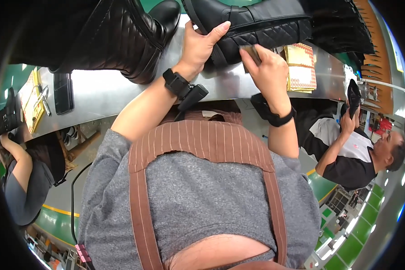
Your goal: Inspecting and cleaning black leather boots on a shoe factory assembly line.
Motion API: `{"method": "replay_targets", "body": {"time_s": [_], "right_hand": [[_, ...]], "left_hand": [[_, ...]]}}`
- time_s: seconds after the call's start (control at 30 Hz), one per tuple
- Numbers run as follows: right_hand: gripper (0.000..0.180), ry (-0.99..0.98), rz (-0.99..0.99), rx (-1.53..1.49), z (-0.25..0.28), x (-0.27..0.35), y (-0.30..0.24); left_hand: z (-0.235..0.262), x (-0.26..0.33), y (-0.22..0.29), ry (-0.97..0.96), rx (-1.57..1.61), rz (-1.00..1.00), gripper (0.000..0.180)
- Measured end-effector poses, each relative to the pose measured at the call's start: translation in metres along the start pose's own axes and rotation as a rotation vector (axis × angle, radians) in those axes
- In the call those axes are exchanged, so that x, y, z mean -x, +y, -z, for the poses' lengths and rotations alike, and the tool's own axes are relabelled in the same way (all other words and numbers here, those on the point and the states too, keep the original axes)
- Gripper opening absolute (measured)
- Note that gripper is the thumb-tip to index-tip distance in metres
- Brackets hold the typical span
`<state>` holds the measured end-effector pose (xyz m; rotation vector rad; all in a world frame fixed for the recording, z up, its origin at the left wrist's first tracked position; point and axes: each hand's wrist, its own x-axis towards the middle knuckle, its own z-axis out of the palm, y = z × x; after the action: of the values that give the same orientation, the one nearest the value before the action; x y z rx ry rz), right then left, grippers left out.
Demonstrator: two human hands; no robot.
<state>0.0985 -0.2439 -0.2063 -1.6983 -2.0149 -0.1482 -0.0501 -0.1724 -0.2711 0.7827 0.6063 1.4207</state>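
Note:
A black leather boot [274, 29] with a quilted shaft and a strap lies on its side on the metal table, its shaft toward the right. My left hand [201, 47] grips it near the sole, thumb laid over the upper. In my right hand [270, 69] is a small flat grey-brown block [252, 55], pinched between thumb and fingers close to the boot's heel end. Whether the block touches the leather is hard to tell. Another black quilted boot [139, 40] lies to the left of my left hand, apart from it.
Printed red-and-yellow sheets [301, 67] are stacked right of my right hand. At left on the metal table [101, 101] lie a black phone [63, 93], pens [45, 100] and a yellow pad [31, 108]. One co-worker [346, 148] at right holds a black shoe [353, 96]; another person [24, 180] is at left.

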Motion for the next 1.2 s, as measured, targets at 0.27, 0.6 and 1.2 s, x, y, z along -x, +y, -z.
{"method": "replay_targets", "body": {"time_s": [0.27,0.6,1.2], "right_hand": [[0.031,0.11,-0.015,-0.15,0.009,-0.014,-0.001],[0.029,-0.031,-0.08,0.084,0.024,0.007,0.007],[0.021,0.113,0.131,0.007,0.004,-0.01,0.003]], "left_hand": [[0.006,-0.005,-0.001,-0.062,0.003,0.01,0.037],[0.009,-0.004,0.0,0.007,-0.034,-0.002,0.033],[0.011,-0.007,-0.001,-0.003,0.003,0.036,0.026]]}}
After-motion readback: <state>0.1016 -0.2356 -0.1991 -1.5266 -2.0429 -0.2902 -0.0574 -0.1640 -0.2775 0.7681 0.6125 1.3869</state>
